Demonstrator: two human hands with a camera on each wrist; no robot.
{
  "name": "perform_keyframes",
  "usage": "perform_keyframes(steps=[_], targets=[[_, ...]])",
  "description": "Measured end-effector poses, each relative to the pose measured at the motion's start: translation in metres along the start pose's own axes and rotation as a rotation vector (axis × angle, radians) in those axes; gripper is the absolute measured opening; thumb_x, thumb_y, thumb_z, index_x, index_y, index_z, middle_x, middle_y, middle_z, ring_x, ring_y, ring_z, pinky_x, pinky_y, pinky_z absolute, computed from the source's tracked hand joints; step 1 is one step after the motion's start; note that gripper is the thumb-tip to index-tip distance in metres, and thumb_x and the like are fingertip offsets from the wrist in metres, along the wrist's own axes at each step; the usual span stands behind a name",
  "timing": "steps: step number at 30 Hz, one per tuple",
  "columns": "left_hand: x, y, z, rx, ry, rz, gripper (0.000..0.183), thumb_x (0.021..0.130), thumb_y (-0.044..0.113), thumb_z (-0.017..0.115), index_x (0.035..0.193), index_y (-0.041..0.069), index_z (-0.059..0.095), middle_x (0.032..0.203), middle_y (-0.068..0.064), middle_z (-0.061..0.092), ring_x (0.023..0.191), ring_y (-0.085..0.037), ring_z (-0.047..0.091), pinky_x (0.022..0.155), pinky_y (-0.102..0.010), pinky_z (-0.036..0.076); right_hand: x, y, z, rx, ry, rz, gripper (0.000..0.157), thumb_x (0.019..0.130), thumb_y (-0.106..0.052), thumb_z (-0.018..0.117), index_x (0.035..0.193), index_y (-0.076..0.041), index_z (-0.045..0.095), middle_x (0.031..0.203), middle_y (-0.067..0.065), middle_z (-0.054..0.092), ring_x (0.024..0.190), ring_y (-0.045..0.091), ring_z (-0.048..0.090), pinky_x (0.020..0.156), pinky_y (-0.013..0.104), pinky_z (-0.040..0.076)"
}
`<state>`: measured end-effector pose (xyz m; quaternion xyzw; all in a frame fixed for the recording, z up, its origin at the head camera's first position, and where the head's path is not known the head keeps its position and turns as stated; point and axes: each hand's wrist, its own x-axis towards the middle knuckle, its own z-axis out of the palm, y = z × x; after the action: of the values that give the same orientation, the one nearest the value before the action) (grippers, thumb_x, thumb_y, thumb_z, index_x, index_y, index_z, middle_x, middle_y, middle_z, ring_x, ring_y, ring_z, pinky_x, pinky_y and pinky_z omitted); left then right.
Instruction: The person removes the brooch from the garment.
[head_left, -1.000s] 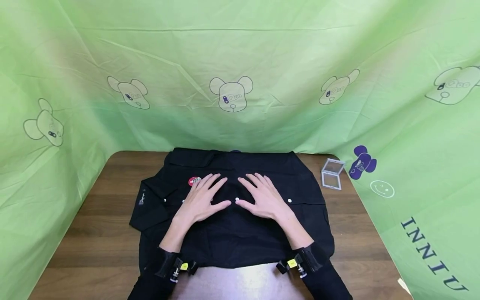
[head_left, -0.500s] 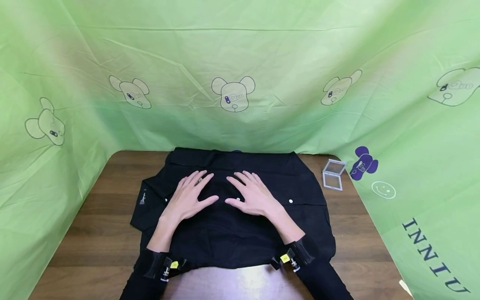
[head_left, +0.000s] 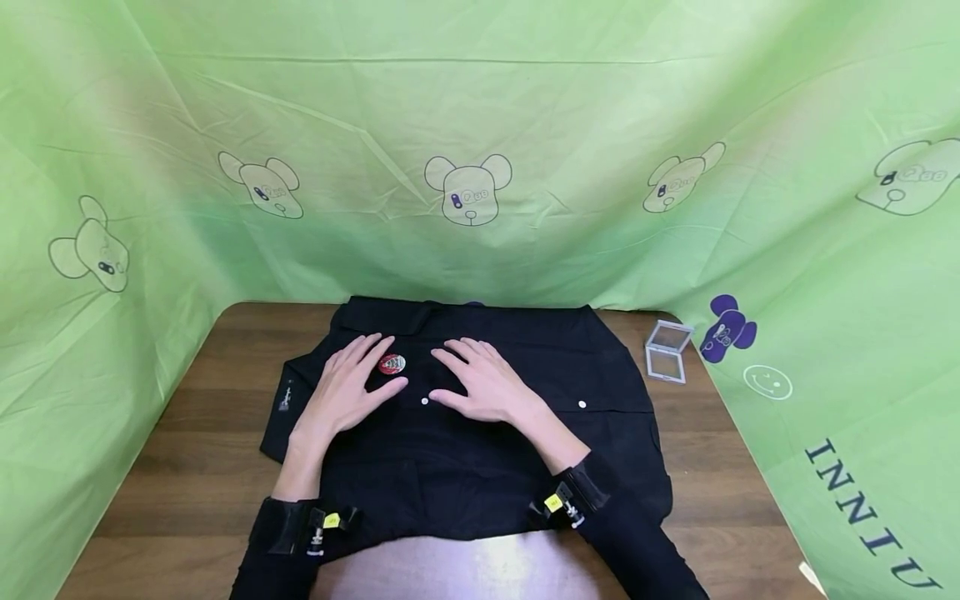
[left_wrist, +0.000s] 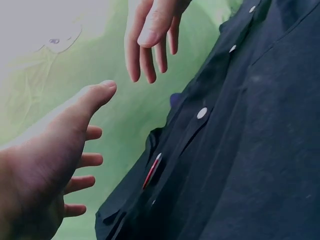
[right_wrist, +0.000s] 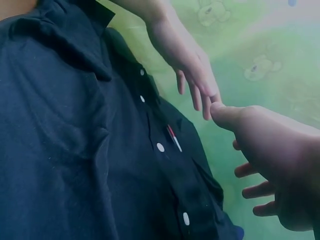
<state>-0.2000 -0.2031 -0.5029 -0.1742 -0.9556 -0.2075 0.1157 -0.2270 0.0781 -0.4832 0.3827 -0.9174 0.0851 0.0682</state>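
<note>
Nearest are two dark sleeves, with a black strap (head_left: 283,527) on the left wrist and another strap (head_left: 588,487) on the right, each bearing a small device with a yellow label. Bright glare lies on the wooden tabletop (head_left: 187,450) just this side of a dark shirt (head_left: 480,475), which is spread across its middle. Over the shirt are the left hand (head_left: 343,387) and right hand (head_left: 483,383), both with fingers extended, thumbs spread wide, holding nothing; the wrist views show them raised off the cloth. A white button (head_left: 424,401) shows just beside the right thumb. A round red-and-white badge (head_left: 392,364) on the shirt appears between the left thumb and forefinger. Beyond the shirt's right side, a hinged pale frame (head_left: 665,349) lies opened near the far corner. Behind everything hangs a green cloth (head_left: 465,100) printed with bear heads.
</note>
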Motion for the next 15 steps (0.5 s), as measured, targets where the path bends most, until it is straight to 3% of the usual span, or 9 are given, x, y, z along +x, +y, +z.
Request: perform_keyframes(steps=[15], targets=[[0.0, -0.023, -0.002, -0.04, 0.005, -0.025, 0.084, 0.091, 0.063, 0.065, 0.155, 0.012, 0.049, 0.155, -0.018, 0.045, 0.144, -0.041, 0.031, 0.109, -0.068, 0.029, 0.032, -0.006, 0.013, 0.053, 0.015, -0.073, 0.07, 0.1, -0.062, 0.051, 0.151, -0.013, 0.054, 0.149, 0.013, 0.052, 0.139, 0.027, 0.042, 0.115, 0.046, 0.035]])
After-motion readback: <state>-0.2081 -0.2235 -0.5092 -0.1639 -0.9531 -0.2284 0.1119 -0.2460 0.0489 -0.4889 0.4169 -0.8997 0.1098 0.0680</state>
